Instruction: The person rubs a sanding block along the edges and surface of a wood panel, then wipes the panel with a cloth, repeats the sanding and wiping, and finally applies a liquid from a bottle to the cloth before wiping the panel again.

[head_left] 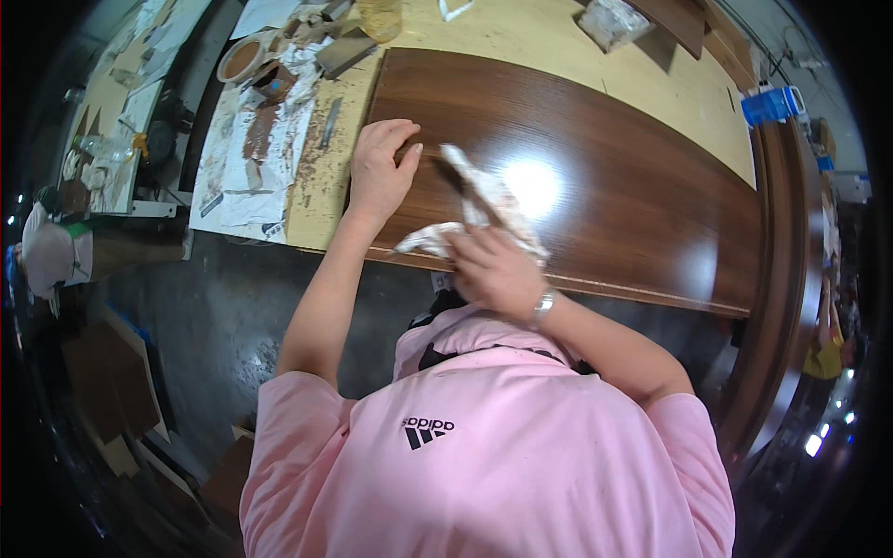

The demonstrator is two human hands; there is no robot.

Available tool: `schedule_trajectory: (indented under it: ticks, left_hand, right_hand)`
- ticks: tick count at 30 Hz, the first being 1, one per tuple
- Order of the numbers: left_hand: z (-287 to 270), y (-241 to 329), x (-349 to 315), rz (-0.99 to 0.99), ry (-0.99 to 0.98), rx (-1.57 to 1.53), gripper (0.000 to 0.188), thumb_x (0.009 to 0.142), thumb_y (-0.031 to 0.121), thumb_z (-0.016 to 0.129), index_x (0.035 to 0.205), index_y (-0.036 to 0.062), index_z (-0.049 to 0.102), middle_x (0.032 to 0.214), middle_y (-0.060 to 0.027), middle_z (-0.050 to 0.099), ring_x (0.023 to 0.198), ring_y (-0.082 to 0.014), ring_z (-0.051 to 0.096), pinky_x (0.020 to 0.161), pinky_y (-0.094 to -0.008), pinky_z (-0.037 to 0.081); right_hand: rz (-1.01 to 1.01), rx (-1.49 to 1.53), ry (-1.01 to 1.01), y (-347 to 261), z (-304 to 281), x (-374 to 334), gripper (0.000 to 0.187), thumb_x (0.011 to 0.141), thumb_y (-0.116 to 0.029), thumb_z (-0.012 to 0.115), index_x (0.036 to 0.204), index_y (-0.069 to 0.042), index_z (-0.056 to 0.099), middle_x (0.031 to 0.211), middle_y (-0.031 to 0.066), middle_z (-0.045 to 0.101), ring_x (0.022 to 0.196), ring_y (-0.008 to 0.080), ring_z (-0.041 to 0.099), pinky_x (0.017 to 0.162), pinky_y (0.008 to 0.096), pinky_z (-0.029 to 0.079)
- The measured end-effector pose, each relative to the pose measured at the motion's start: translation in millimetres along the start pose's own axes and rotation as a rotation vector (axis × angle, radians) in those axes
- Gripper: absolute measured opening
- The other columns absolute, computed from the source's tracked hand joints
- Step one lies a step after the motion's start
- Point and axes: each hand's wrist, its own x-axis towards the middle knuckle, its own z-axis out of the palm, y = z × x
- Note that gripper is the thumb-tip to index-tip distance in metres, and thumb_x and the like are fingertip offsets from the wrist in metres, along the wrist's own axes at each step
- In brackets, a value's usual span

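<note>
A dark brown, glossy wooden panel [633, 177] lies flat across the workbench in front of me. My left hand [383, 167] rests at its left end, thumb apart from the fingers, holding nothing. Close to the panel's near edge, my right hand [498, 270] is closed on a white, brown-stained cloth [493, 191]. The cloth is bunched under the fingers and spreads over the wood, slightly blurred by motion. A metal watch [542, 305] circles my right wrist.
Stained paper sheets [219, 186] lie left of the panel, with a round tub of brown paste [244, 59], a dark block [346, 54] and a thin metal strip [330, 123]. A clear plastic bag [614, 23] and a blue bottle [772, 105] sit at far right. Dark boards [786, 242] stand at right.
</note>
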Motion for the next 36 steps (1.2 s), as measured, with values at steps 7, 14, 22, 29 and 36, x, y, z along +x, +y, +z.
schedule_trajectory:
  ticks: [7, 14, 22, 29, 36]
  left_hand:
    - [12, 11, -20, 0.119, -0.066, 0.135, 0.019, 0.082, 0.007, 0.069, 0.101, 0.0049, 0.070, 0.109, -0.0072, 0.067, 0.105, -0.0291, 0.060, 0.094, -0.0402, 0.045]
    - [49, 68, -22, -0.155, -0.166, -0.310, 0.040, 0.089, 0.024, 0.068, 0.123, 0.0036, 0.063, 0.124, -0.0163, 0.064, 0.116, -0.0315, 0.058, 0.100, -0.0415, 0.045]
    - [80, 158, -28, -0.402, -0.516, -0.606, 0.058, 0.083, -0.004, 0.063, 0.139, -0.0073, 0.047, 0.127, -0.0178, 0.063, 0.110, -0.0213, 0.063, 0.093, -0.0331, 0.050]
    - [101, 141, 22, -0.330, -0.773, -0.813, 0.042, 0.095, 0.011, 0.060, 0.133, -0.0047, 0.056, 0.129, -0.0119, 0.061, 0.115, -0.0196, 0.060, 0.101, -0.0328, 0.046]
    - [201, 185, 20, 0.437, -0.347, 0.264, 0.035, 0.089, 0.007, 0.059, 0.124, 0.0064, 0.061, 0.130, -0.0090, 0.058, 0.119, -0.0304, 0.053, 0.102, -0.0444, 0.040]
  right_hand:
    - [0.603, -0.284, 0.243, 107, -73, -206, 0.029, 0.082, -0.001, 0.063, 0.110, 0.002, 0.068, 0.110, 0.0148, 0.064, 0.096, 0.0301, 0.062, 0.085, 0.0407, 0.050]
    - [1.106, 0.850, 1.011, 97, -97, -109, 0.023, 0.100, -0.015, 0.058, 0.111, 0.002, 0.070, 0.097, 0.0044, 0.070, 0.082, 0.0093, 0.062, 0.073, 0.0256, 0.052]
    - [0.589, 0.568, 0.427, 47, -59, -58, 0.072, 0.086, -0.037, 0.069, 0.145, -0.004, 0.044, 0.140, 0.0251, 0.048, 0.130, 0.0426, 0.044, 0.111, 0.0460, 0.033]
    - [0.801, 0.400, 0.903, 78, -72, -110, 0.032, 0.078, 0.012, 0.054, 0.101, -0.002, 0.071, 0.085, 0.0157, 0.063, 0.081, 0.0316, 0.065, 0.075, 0.0369, 0.052]
    - [0.859, -0.229, 0.642, 100, -76, -195, 0.017, 0.072, -0.011, 0.066, 0.089, -0.010, 0.065, 0.082, 0.0083, 0.054, 0.079, 0.0268, 0.054, 0.065, 0.0389, 0.047]
